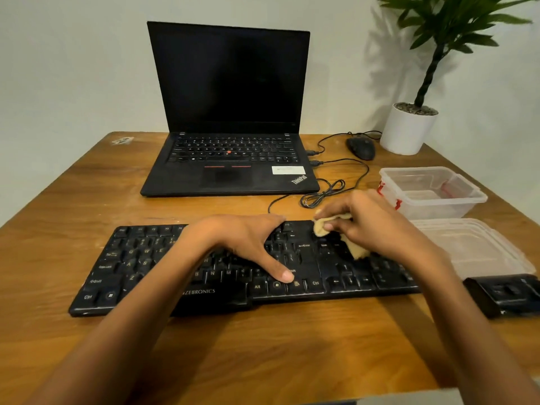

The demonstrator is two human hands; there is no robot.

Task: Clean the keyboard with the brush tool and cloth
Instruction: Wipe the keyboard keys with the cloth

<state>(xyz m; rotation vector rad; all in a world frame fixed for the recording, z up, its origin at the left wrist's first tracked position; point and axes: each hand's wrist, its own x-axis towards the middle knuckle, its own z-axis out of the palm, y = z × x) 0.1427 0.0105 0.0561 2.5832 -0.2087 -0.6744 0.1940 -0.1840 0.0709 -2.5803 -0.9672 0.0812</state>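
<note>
A black keyboard point(140, 267) lies across the wooden table point(263, 346) in front of me. My left hand point(248, 244) rests flat on its middle keys, fingers spread, thumb near the right Shift key. My right hand point(371, 223) grips a bunched yellow cloth point(323, 226) and holds it against the keys at the keyboard's upper right, near the Enter key. A corner of the cloth hangs out below the palm. A black brush tool point(505, 293) lies on the table just past the keyboard's right end.
An open black laptop point(230, 159) stands behind the keyboard. Cables point(324, 194) run from it to a black mouse point(361, 147). A clear plastic box point(432, 191) and its lid point(479, 249) sit at right. A potted plant point(409, 130) stands at back right.
</note>
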